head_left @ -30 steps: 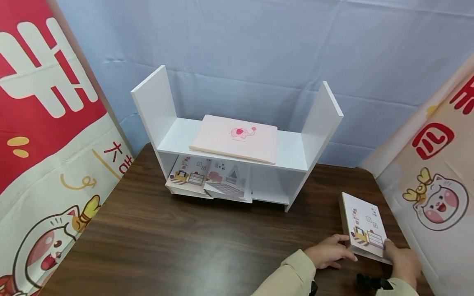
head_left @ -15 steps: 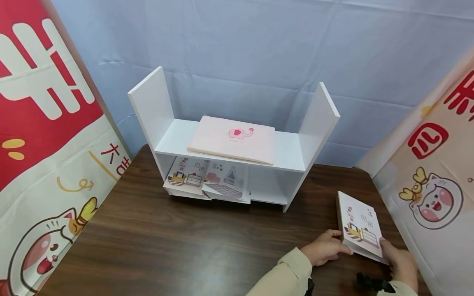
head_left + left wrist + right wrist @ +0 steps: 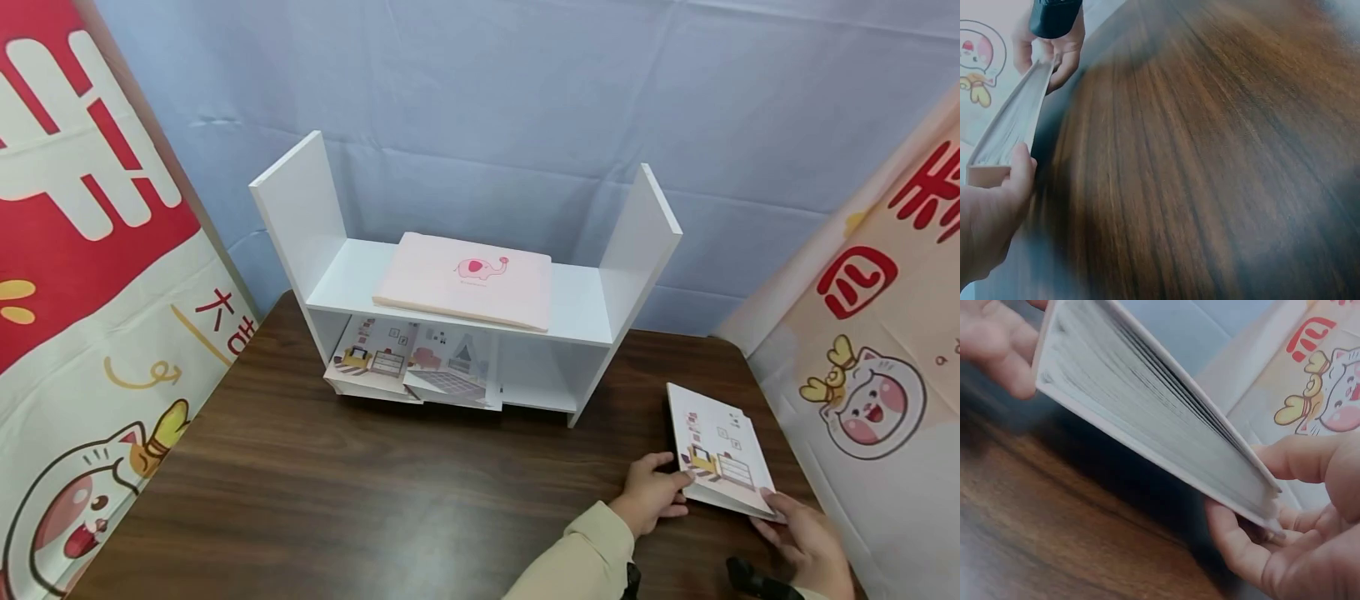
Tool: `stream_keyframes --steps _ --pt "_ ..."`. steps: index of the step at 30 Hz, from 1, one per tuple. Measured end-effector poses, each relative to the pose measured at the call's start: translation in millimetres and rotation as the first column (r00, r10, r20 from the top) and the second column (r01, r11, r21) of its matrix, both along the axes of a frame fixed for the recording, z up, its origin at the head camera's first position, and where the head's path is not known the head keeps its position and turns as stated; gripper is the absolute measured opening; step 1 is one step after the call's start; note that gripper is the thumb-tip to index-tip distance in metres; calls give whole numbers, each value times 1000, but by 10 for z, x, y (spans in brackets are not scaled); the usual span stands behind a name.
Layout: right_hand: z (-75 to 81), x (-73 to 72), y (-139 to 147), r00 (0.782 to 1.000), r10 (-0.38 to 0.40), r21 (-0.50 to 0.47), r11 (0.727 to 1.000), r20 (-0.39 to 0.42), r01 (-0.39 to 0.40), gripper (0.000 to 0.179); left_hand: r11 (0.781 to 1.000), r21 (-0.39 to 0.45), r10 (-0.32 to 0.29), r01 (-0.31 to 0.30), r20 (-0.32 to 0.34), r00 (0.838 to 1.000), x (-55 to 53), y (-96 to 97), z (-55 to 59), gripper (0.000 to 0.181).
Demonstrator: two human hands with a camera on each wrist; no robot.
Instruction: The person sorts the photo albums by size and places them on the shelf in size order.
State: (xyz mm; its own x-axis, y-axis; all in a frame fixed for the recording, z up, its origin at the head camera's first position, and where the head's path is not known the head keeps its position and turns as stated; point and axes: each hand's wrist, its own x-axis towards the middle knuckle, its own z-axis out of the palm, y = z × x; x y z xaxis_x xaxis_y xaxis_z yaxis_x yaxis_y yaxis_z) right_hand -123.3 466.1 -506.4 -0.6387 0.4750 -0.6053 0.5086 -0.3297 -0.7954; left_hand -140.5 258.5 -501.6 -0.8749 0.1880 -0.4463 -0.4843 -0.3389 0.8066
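A thick white hardcover book (image 3: 723, 454), its cover printed with a room scene, is at the right side of the table between both hands. My left hand (image 3: 651, 493) pinches its near left corner by the spine, with the thumb on top. At the near right corner my right hand (image 3: 808, 537) grips the book, thumb above and fingers underneath. The right wrist view shows the page edges (image 3: 1154, 406) fanned slightly between the covers, with a dark gap between the book's near edge and the table. In the left wrist view the left thumb (image 3: 1021, 172) lies along the book's end.
A white two-tier shelf (image 3: 577, 304) stands at the back of the dark wood table (image 3: 420, 492). On its upper board lies a pink elephant-print book (image 3: 465, 287). Two picture-cover books, one left (image 3: 371, 362) and one right (image 3: 450, 367), lie below. Printed cloths hang at both sides.
The book has come up at its near edge and shifted slightly left toward the shelf. My right fingers have slid under its corner. The head view has turned a little right.
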Motion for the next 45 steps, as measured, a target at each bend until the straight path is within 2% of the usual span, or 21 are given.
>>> stream_keyframes --steps 1,2,5,6,8,10,11,15,16,25,28,32,38,41,45 --pt "-13 8 -5 1000 2 -10 1000 -14 -2 56 1000 -18 2 -2 -2 1000 4 -2 3 33" --pt "-24 18 -9 1000 -9 -26 1000 -23 8 51 999 -33 2 -2 -4 1000 7 -3 7 31" --pt "-42 36 -22 998 -25 -61 998 -56 21 24 999 -42 10 -10 2 1000 8 1 18 31" --pt "-45 40 -24 998 -27 -67 998 -64 23 20 999 -40 9 -9 3 1000 6 4 19 31" --pt "-50 47 -30 997 -46 -69 997 -67 41 28 1000 -28 4 -4 5 1000 -1 4 16 32" --pt "-55 52 -54 997 -41 -36 999 -64 39 17 1000 -17 -3 3 5 1000 -6 -2 8 32" --pt "-56 59 -72 997 -52 -28 998 -49 51 18 1000 -17 -9 9 6 1000 -9 -8 4 32" --pt "-63 94 -176 997 -71 8 997 -27 71 47 999 -22 -24 24 8 1000 -13 -69 -13 32" --pt "-63 108 -207 997 -77 6 997 -25 78 48 999 -26 -28 29 10 1000 -15 -91 -14 32" --pt "-58 226 -405 996 -58 75 995 -64 63 35 993 -91 -77 82 50 996 -25 -232 -11 32" --pt "-70 245 -427 994 -58 60 996 -95 64 32 988 -111 -103 109 61 993 -37 -269 -10 36" --pt "-81 292 -448 990 -68 -9 998 -122 68 29 980 -121 -153 160 69 986 -39 -330 -13 42" --pt "-59 378 -494 991 -33 -43 999 -127 27 33 964 -125 -231 234 39 972 -15 -438 -46 48" --pt "-34 406 -540 991 6 -48 999 -133 -13 35 965 -99 -241 243 33 970 -11 -498 -65 49" --pt "-9 433 -616 991 27 -49 998 -128 -34 41 974 -2 -224 225 23 974 -24 -570 -90 50"
